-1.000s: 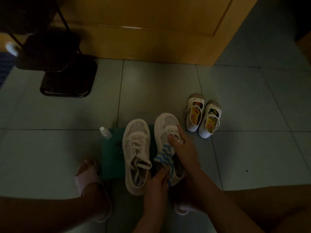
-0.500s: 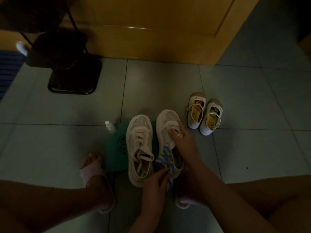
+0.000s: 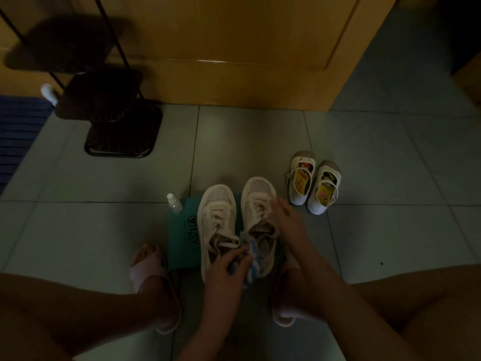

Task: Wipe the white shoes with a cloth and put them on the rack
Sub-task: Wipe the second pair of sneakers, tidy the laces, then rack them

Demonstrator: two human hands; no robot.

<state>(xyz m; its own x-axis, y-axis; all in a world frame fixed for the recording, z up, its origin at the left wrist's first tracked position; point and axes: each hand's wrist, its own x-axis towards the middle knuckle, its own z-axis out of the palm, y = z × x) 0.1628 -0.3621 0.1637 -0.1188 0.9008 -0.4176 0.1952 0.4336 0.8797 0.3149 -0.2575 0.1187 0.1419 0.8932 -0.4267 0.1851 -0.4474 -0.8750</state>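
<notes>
Two white lace-up sneakers stand side by side on a green bag (image 3: 182,230) on the tiled floor, the left shoe (image 3: 217,220) and the right shoe (image 3: 257,201). My left hand (image 3: 225,272) grips a blue-and-white striped cloth (image 3: 251,256) at the heel opening between the shoes. My right hand (image 3: 285,220) holds the right shoe by its outer side near the laces. The black shoe rack (image 3: 112,126) stands at the far left by the door.
A small white spray bottle (image 3: 174,203) stands beside the bag. A pair of small white child's shoes (image 3: 313,182) sits to the right. My feet in pink slippers (image 3: 151,267) flank the sneakers. A wooden door (image 3: 234,48) is ahead, a blue mat (image 3: 18,131) at left.
My left hand closed more fully around the striped cloth and drew it back toward the heel. My right hand slid a little to the shoe's outer side. The camera view shifted slightly.
</notes>
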